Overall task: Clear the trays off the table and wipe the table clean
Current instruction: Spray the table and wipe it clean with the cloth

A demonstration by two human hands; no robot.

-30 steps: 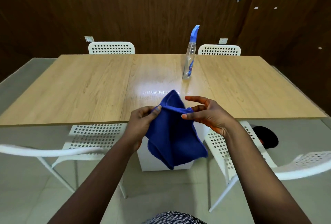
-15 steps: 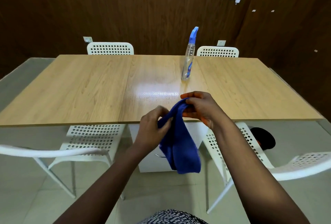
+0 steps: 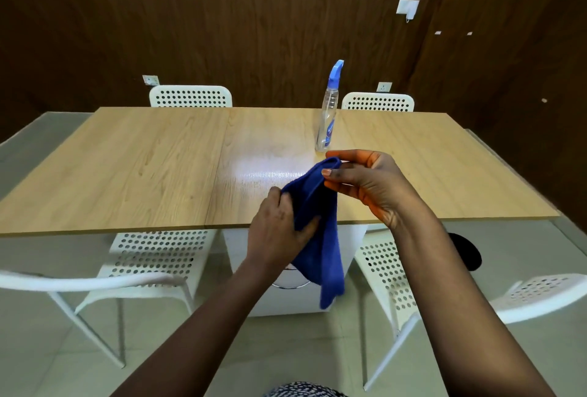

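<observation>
Hands (image 3: 324, 206) grip blue cloth (image 3: 320, 237); spray bottle (image 3: 327, 123) (apparently near-empty) upright.

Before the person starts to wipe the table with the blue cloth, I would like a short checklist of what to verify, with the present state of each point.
1. Trays off the table: ok, none in view on it.
2. Blue cloth in hand: ok, left hand grips its middle, right hand pinches its top corner.
3. Cloth folded into a pad: not ok, it hangs loose below the table edge.
4. Spray bottle out of the wiping path: not ok, it stands upright on the table.
5. Surface already sprayed: cannot tell, only a glossy reflection shows.
</observation>
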